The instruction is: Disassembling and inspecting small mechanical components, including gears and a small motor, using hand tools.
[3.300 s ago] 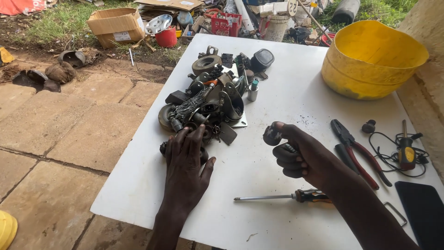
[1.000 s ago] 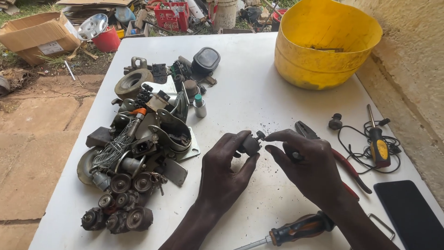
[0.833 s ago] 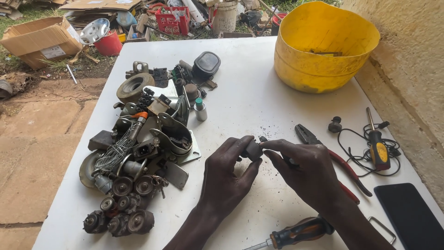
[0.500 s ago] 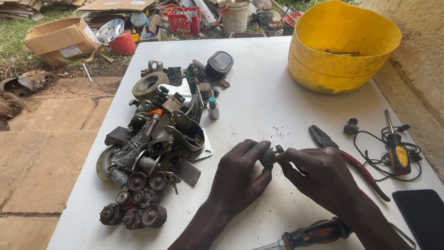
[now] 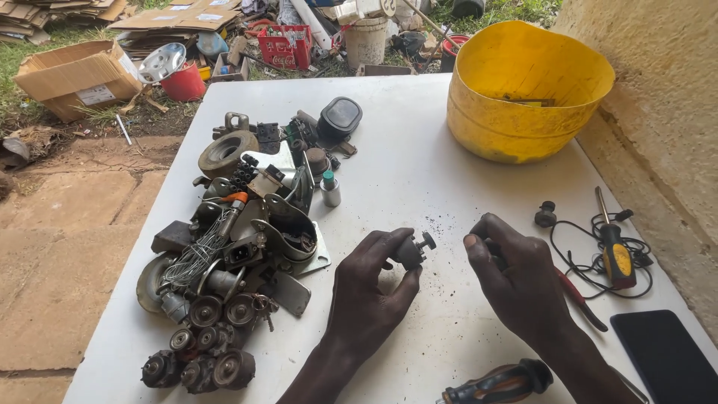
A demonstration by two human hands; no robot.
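Note:
My left hand [image 5: 370,292] pinches a small dark metal part with a knob end [image 5: 413,249] between thumb and fingers, just above the white table [image 5: 419,150]. My right hand [image 5: 516,280] is a short way to the right of the part, not touching it, fingers curled in; whether anything sits inside them is hidden. A heap of dark scrap parts, small motors and wheels [image 5: 232,247] lies left of my left hand. Red-handled pliers [image 5: 580,299] lie partly under my right hand.
A yellow tub [image 5: 523,90] stands at the back right. A screwdriver with black cable [image 5: 613,247], a black phone [image 5: 666,359] and a black-and-orange screwdriver handle [image 5: 497,383] lie to the right and front. A rough wall runs along the right; cardboard and junk lie beyond the table.
My hands have drawn apart: the right hand has let go of the small part and moved right, while the left hand keeps holding it. The view has also shifted slightly.

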